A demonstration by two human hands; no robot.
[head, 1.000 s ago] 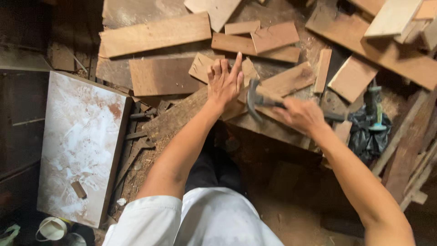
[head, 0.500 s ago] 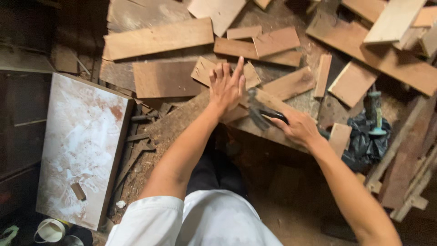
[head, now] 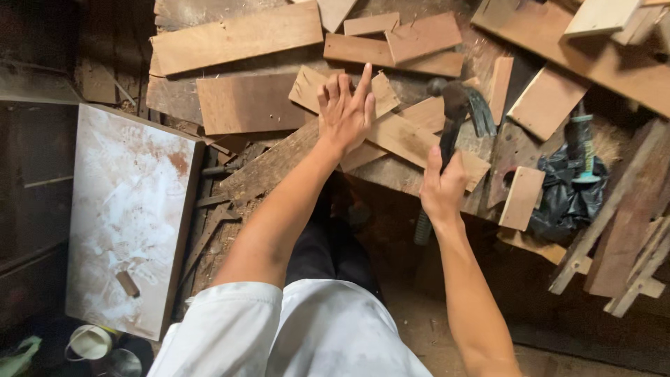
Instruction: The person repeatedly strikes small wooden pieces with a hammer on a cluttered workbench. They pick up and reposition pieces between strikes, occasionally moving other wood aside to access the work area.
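Observation:
My left hand lies flat, fingers spread, on a light wooden strip that rests across a pile of boards. My right hand grips the dark handle of a claw hammer. The hammer's head is raised, with the claw pointing right, above the strip's right part. The handle's lower end sticks out below my fist. A small triangular wood piece lies just left of my left hand's fingers.
Wooden offcuts and planks cover the ground ahead. A white-stained board lies at the left. A black plastic bag with a green-handled tool sits right, beside a small block. A cup stands bottom left.
My right hand has lifted the hammer from low against the wood to an upright, raised position. My left hand stays pressed on the strip. The view has shifted slightly.

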